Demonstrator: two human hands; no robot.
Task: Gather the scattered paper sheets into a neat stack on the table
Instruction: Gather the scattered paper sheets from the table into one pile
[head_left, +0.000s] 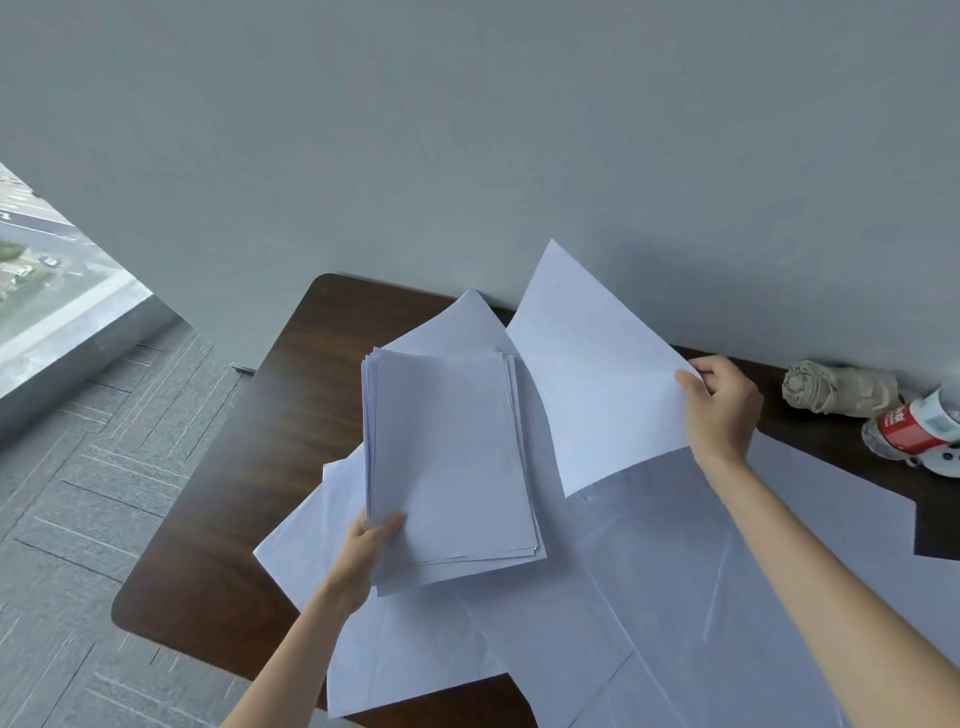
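Note:
A stack of white paper sheets (449, 457) is held above the dark wooden table (291, 374), its edges slightly fanned. My left hand (366, 548) grips the stack at its near left corner, thumb on top. My right hand (719, 410) pinches the right edge of a single white sheet (597, 374), which is lifted and tilted up toward the wall. Several more loose sheets (649, 597) lie overlapping across the table under both arms, some hanging over the near edge.
A grey wall runs along the table's far edge. At the far right lie a folded beige umbrella (836, 387) and a plastic bottle with a red label (909, 428). Carpeted floor and a window are to the left.

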